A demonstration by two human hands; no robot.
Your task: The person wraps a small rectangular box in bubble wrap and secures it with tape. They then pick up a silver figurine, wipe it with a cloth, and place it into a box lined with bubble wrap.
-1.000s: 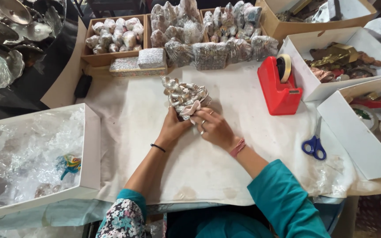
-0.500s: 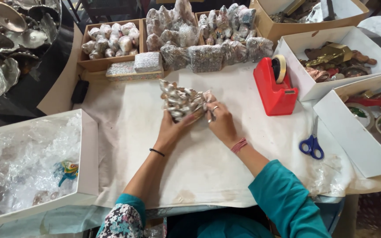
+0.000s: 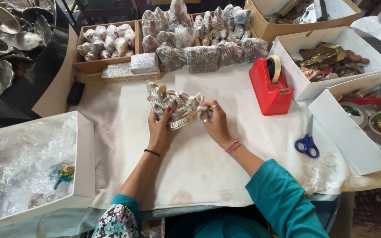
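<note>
A silver and gold figurine (image 3: 173, 103) rests on the white paper-covered table (image 3: 199, 163), wrapped in clear plastic. My left hand (image 3: 158, 125) grips its near left side, fingers curled over the metal. My right hand (image 3: 213, 119), wearing rings, pinches a bunched tuft of the clear wrap at the figurine's right end. Both hands meet at the middle of the table.
A red tape dispenser (image 3: 270, 86) stands to the right, blue scissors (image 3: 307, 145) nearer. White boxes of ornaments (image 3: 331, 57) line the right side. Wrapped figurines (image 3: 199, 35) fill trays at the back. A white box with plastic wrap (image 3: 27, 163) sits left.
The figurine has been turned and laid lower on the table. My right hand has shifted to its right end and now pinches the wrap there.
</note>
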